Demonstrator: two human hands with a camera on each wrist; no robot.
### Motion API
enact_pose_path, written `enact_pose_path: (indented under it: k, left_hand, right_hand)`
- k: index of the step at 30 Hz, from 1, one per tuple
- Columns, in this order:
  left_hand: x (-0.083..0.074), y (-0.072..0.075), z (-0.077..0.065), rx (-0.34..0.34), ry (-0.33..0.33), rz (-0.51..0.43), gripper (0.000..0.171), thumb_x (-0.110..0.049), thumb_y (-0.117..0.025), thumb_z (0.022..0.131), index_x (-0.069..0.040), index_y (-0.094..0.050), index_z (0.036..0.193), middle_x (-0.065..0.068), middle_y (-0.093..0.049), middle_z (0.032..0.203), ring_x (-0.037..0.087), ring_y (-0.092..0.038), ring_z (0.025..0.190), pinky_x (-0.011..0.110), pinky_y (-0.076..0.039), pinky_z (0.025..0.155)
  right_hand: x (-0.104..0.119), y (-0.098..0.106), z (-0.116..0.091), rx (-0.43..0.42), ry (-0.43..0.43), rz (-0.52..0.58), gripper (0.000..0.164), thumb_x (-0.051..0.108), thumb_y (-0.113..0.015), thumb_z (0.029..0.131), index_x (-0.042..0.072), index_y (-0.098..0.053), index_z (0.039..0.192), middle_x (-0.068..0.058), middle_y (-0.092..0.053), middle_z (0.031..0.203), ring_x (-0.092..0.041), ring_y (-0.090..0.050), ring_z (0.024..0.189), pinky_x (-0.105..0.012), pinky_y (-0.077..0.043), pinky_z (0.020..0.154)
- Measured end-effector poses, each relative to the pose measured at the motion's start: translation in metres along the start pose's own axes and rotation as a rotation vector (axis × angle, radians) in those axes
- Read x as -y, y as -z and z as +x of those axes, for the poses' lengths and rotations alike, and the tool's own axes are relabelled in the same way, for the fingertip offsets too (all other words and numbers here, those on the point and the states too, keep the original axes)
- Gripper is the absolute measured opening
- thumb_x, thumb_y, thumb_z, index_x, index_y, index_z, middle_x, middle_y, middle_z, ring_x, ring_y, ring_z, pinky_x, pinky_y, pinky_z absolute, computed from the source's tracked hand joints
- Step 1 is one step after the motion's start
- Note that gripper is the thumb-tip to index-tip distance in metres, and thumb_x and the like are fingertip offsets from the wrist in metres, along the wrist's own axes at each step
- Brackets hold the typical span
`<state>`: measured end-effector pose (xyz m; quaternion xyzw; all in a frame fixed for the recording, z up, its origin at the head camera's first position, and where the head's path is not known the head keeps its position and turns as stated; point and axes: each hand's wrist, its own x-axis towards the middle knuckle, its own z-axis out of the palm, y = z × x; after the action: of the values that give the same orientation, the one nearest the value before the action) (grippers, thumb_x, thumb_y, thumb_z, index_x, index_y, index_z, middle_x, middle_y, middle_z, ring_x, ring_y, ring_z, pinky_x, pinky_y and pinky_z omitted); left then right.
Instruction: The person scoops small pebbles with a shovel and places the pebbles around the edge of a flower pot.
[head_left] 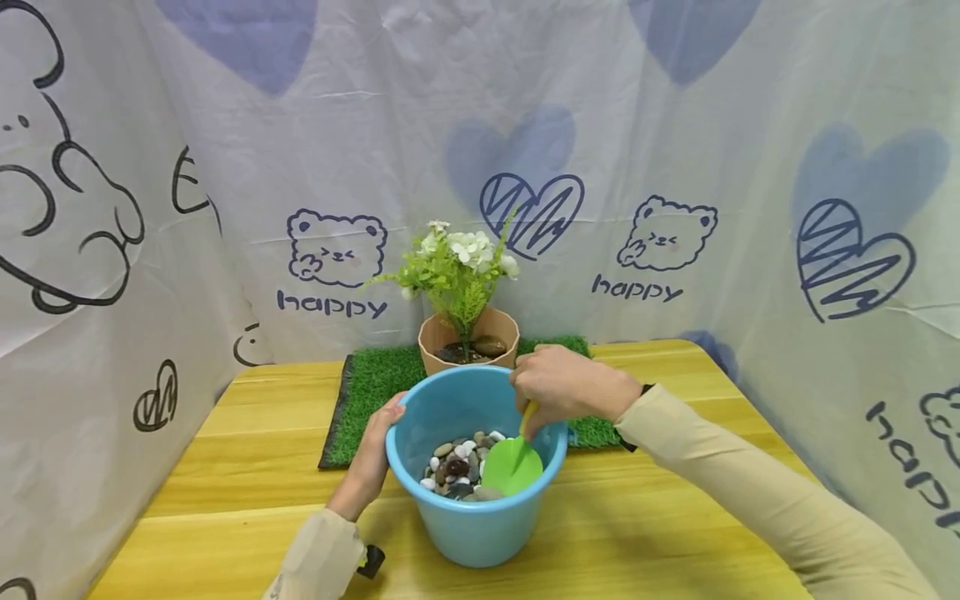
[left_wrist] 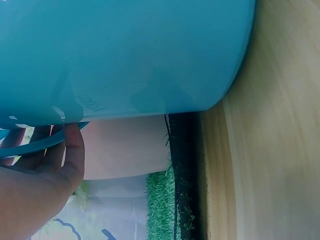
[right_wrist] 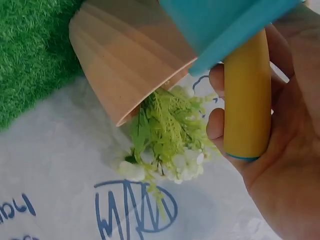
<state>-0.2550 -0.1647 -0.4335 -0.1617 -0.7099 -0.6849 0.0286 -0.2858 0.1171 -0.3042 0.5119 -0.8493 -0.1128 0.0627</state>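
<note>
A light-blue bucket (head_left: 483, 529) stands upright on the table with a layer of mixed pebbles (head_left: 453, 465) inside. My left hand (head_left: 372, 450) holds the bucket at its left rim; in the left wrist view its fingers (left_wrist: 75, 150) lie at the bucket's side by the blue band. Over the right side of the opening, my right hand (head_left: 566, 382) grips a small trowel by its yellow handle (right_wrist: 246, 100). The trowel's green blade (head_left: 512, 468) points down into the bucket, its tip among the pebbles.
Behind the bucket, a tan flowerpot (head_left: 504, 329) with white flowers (head_left: 472, 248) and a few dark stones stands on an artificial grass mat (head_left: 371, 392). The wooden table (head_left: 645, 517) is backed by a printed curtain (head_left: 420, 125).
</note>
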Motion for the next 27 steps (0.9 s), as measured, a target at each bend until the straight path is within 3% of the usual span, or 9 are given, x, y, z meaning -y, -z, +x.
enact_pose_path:
  k: [15, 22, 27]
  left_hand:
    - [0.0, 0.0, -0.001, -0.01, -0.007, -0.003, 0.051, -0.03, -0.029, 0.098, -0.002, -0.055, 0.133, 0.022, -0.057, 0.13, 0.033, -0.057, 0.115, 0.041, -0.047, 0.095]
    - [0.0, 0.0, 0.0, -0.007, 0.0, -0.004, 0.051, -0.03, -0.029, 0.098, -0.002, -0.055, 0.133, 0.022, -0.057, 0.13, 0.03, -0.058, 0.114, 0.039, -0.047, 0.094]
    - [0.0, 0.0, 0.0, -0.013, -0.001, -0.005, 0.051, -0.03, -0.029, 0.098, 0.0, -0.055, 0.131, 0.022, -0.057, 0.129, 0.03, -0.058, 0.113, 0.038, -0.047, 0.093]
  right_hand:
    - [0.004, -0.014, 0.008, -0.017, 0.044, 0.116, 0.026, 0.055, -0.076, 0.074, 0.031, -0.079, 0.083, 0.017, -0.06, 0.081, -0.005, -0.051, 0.074, -0.023, -0.04, 0.066]
    - [-0.008, -0.006, 0.006, -0.039, -0.044, 0.144, 0.026, 0.054, -0.078, 0.073, 0.031, -0.08, 0.082, 0.014, -0.066, 0.085, -0.006, -0.059, 0.077, -0.025, -0.046, 0.067]
    - [-0.013, 0.0, 0.003, 0.006, -0.103, 0.239, 0.021, 0.055, -0.075, 0.076, 0.034, -0.078, 0.081, 0.016, -0.064, 0.085, -0.003, -0.057, 0.075, -0.025, -0.045, 0.065]
